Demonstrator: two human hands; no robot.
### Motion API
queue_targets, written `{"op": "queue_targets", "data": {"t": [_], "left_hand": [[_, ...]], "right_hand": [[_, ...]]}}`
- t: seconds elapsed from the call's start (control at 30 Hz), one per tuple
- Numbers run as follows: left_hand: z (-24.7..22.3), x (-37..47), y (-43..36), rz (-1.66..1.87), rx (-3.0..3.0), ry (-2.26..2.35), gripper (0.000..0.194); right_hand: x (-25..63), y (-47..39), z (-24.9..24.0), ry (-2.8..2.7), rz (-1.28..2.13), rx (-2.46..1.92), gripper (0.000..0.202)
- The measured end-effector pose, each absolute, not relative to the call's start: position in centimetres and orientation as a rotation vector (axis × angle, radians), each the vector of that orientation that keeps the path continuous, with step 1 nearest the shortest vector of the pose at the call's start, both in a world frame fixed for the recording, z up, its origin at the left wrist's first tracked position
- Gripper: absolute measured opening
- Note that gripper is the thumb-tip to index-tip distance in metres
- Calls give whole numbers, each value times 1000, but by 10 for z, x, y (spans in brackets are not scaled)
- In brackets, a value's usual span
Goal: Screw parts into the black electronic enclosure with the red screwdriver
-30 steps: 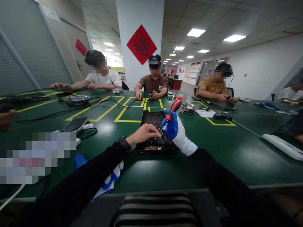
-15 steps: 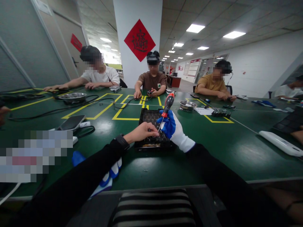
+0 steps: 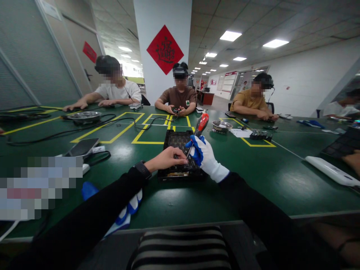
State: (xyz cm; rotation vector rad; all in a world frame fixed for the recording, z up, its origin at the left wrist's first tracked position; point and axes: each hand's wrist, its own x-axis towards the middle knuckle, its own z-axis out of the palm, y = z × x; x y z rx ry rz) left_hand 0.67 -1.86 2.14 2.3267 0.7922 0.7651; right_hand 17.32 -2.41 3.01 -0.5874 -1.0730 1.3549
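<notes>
My right hand (image 3: 201, 152), in a white and blue work glove, grips a screwdriver (image 3: 201, 123) with a red and black handle. The handle leans up to the right and the thin shaft slants down to my left fingertips. My bare left hand (image 3: 168, 158) has thumb and forefinger pinched at the screwdriver's tip; what lies between them is too small to make out. Both hands are above a black open case (image 3: 176, 139) with a patterned inside and a yellowish strip along its near side. My left hand covers part of the case.
A blue and white glove (image 3: 123, 217) lies under my left forearm. To the left are a dark phone-like device (image 3: 83, 147) and cables. Metal bowls (image 3: 84, 117) (image 3: 221, 126) stand farther back, black parts (image 3: 261, 135) at right. A long white device (image 3: 332, 171) lies right. Several people sit around the table.
The screwdriver has tilted further to the right, and my gloved fingers have rolled around it. My left hand stays pinched at the tip. The person opposite has brought both hands together.
</notes>
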Motion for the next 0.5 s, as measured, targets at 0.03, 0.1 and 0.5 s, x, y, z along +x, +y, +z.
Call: {"op": "queue_targets", "data": {"t": [0.03, 0.1, 0.5], "left_hand": [[21, 7, -18, 770, 2325, 800, 27], [21, 6, -18, 769, 2326, 804, 27], [21, 7, -19, 755, 2328, 744, 25]], "right_hand": [[174, -22, 30, -1065, 1371, -572, 32], [176, -19, 28, -1065, 1432, -523, 38], [173, -27, 31, -1070, 1385, -486, 31]]}}
